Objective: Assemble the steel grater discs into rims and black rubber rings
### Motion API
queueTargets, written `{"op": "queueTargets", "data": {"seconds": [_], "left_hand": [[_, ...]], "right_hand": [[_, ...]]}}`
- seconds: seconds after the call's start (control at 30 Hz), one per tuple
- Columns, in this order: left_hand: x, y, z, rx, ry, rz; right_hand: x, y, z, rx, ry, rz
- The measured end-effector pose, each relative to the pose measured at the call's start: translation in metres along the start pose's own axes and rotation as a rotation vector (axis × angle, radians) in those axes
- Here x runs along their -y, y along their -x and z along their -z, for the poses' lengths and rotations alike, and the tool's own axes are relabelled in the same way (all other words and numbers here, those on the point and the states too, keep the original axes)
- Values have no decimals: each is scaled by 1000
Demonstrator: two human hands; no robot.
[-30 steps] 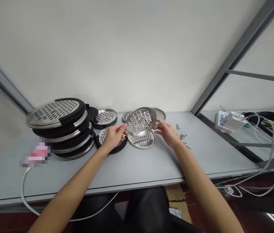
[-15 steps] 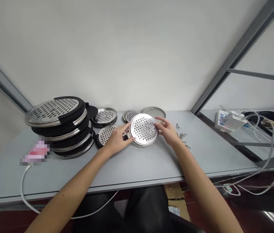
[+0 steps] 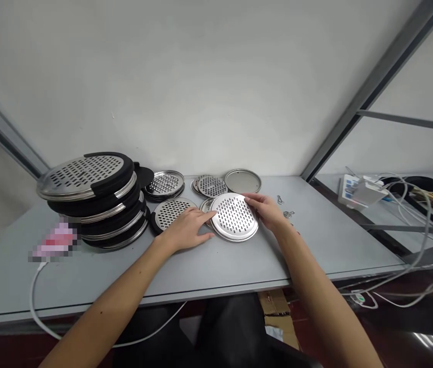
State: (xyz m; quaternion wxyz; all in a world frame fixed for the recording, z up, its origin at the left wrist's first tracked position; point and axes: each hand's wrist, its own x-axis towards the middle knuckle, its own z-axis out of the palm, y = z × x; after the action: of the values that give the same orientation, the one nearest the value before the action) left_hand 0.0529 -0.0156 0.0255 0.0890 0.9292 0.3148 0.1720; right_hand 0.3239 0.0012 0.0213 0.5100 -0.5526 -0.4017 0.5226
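Note:
A round metal grater plate [image 3: 234, 217] with rows of slots lies tilted just above the grey table. My right hand [image 3: 266, 208] pinches its upper right rim, thumb on top. At its left edge, my left hand [image 3: 188, 228] has its fingers stretched out and apart, the index fingertip at the rim. Another metal disc [image 3: 206, 205] peeks out from under the plate on the left. Partly covered by my left hand is a slotted grater disc with a black edge [image 3: 171, 210].
A tall stack of black-rimmed grater discs [image 3: 86, 174] stands on the left. Behind are more grater plates [image 3: 165, 183], small slotted plates [image 3: 211, 186] and a shallow round metal lid [image 3: 243, 181]. Small metal clips [image 3: 288, 214] lie right. A pixelated pink object [image 3: 57, 240] has a white cable.
The grater plate has come down and slightly right, nearer the table. My left fingers have loosened from its rim and spread, while my right hand keeps its hold.

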Motion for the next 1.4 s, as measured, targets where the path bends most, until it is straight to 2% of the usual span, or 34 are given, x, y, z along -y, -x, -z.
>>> {"op": "queueTargets", "data": {"seconds": [0.1,0.27,0.37,0.47,0.57,0.67,0.8,0.87,1.03,1.23,1.3,1.4], "left_hand": [[-1,1,0,12,39,-7],[-3,-1,-3,24,71,-25],[-3,-3,-4,52,59,-67],[-4,-3,-1,79,82,-93],[-5,-2,4,56,118,-114],[-5,-1,9,-52,133,-63],[-3,0,9,-202,111,78],[-3,-1,8,-179,88,98],[-2,-1,4,-26,53,108],[2,-1,2,-1,26,120],[3,0,1,3,13,109],[4,0,0,-9,9,103]], "right_hand": [[2,-2,6,-29,-147,-55],[-3,-17,19,-285,-337,31],[-5,-23,23,-357,-404,-23],[-4,-21,19,-309,-386,-52],[-2,-13,9,-147,-332,-77],[0,-6,0,-38,-264,-104],[-1,-2,-6,26,-226,-114],[-2,-1,-9,40,-225,-116],[-5,0,-15,81,-223,-118],[-11,-2,-16,112,-162,-80],[-15,-5,-16,99,-87,-19],[-20,-7,-16,40,110,153]]}}
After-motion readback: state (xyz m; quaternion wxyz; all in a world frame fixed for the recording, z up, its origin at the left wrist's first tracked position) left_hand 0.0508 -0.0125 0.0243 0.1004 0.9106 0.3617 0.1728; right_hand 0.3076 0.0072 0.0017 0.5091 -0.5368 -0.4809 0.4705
